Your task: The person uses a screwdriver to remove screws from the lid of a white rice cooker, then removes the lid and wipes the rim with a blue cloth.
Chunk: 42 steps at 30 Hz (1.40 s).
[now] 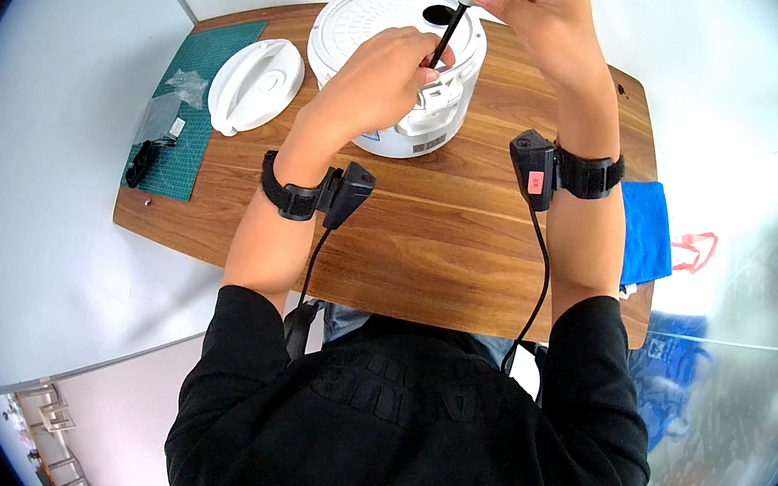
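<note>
White walls [53,157] surround one wooden table [445,259]. At its far side stands one round white appliance [376,16], a single dark round opening in its top. One green mat [182,162] lies to the left, one blue cloth [647,236] at the right edge. Between mat and appliance rests one oval white piece with a handle bar [256,84]. Two bare hands work at the appliance: the right hand [537,12] has its fingers wrapped around the handle of one screwdriver [453,28], tilted above the rim; the left hand's [379,79] fingers curl narrowly by the shaft's lower end, though whether they pinch it I cannot tell. Two black devices [348,195] are strapped on, one per wrist. One black coil [141,163] sits on the mat.
</note>
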Tool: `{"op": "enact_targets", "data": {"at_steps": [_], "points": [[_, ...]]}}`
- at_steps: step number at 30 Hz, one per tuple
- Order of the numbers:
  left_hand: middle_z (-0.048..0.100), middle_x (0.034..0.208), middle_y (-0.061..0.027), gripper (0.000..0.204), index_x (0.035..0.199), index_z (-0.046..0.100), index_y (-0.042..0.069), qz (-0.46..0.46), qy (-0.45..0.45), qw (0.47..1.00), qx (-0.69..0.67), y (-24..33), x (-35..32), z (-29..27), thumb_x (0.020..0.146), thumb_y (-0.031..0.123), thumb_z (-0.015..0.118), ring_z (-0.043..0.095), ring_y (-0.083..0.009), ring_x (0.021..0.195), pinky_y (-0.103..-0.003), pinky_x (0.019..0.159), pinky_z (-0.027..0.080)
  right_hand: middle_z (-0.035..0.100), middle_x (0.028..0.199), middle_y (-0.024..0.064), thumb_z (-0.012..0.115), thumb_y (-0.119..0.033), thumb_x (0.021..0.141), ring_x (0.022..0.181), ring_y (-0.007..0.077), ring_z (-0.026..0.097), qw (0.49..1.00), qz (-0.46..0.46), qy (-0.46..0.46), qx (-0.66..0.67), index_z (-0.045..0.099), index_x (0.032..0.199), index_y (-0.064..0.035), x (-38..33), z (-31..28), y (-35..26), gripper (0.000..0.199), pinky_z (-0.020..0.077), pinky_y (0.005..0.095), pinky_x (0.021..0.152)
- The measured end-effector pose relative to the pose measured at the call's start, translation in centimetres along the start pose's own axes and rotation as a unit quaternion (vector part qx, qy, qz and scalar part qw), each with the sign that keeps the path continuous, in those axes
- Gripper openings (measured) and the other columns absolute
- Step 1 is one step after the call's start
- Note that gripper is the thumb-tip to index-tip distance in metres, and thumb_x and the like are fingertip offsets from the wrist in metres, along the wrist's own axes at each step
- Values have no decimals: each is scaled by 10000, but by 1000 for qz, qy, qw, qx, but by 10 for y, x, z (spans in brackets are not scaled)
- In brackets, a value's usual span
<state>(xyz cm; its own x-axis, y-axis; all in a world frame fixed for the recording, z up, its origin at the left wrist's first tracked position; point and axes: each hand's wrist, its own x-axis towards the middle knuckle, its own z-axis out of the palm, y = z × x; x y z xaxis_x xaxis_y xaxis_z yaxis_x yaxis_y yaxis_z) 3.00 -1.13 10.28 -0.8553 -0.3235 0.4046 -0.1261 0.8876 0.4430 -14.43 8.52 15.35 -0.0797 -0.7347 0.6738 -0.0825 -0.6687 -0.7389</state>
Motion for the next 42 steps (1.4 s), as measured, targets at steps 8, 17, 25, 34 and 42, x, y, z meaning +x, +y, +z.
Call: {"op": "enact_targets", "data": {"at_steps": [8,17,25,34,42], "points": [[631,924,-176,96,1004,579,-12,-17,1,1000,-5,6,3,-1,929,37,613,597,-338,855,-426,765,451,608,1211,147,547,184,865,1103,237,645,998,-49,4,49,367,1418,-32,10,-12,29,620,545,378,941],[634,905,-197,81,982,560,-21,12,5,1000,26,2,2,3,945,40,599,598,-355,845,-444,752,445,638,1148,139,586,139,892,1050,235,662,999,-24,13,27,340,1473,-26,7,-6,14,652,555,371,917],[614,913,-204,66,988,549,-22,7,-2,1000,24,3,3,5,956,31,570,578,-366,858,-456,775,441,632,1164,135,633,65,903,998,181,643,999,-36,21,-9,327,1481,-5,12,-3,12,657,522,331,898],[612,929,-204,73,1000,542,-28,2,2,999,47,2,1,8,971,38,555,572,-367,873,-460,781,443,683,972,132,694,17,879,874,159,652,961,50,146,-230,381,1398,88,13,8,-7,611,534,286,716],[616,923,-182,93,1026,553,-24,0,32,999,42,4,0,9,971,49,570,584,-338,877,-439,779,452,700,1080,189,640,59,877,943,227,681,989,-31,144,-34,399,1392,69,11,-9,9,568,554,342,808]]}}
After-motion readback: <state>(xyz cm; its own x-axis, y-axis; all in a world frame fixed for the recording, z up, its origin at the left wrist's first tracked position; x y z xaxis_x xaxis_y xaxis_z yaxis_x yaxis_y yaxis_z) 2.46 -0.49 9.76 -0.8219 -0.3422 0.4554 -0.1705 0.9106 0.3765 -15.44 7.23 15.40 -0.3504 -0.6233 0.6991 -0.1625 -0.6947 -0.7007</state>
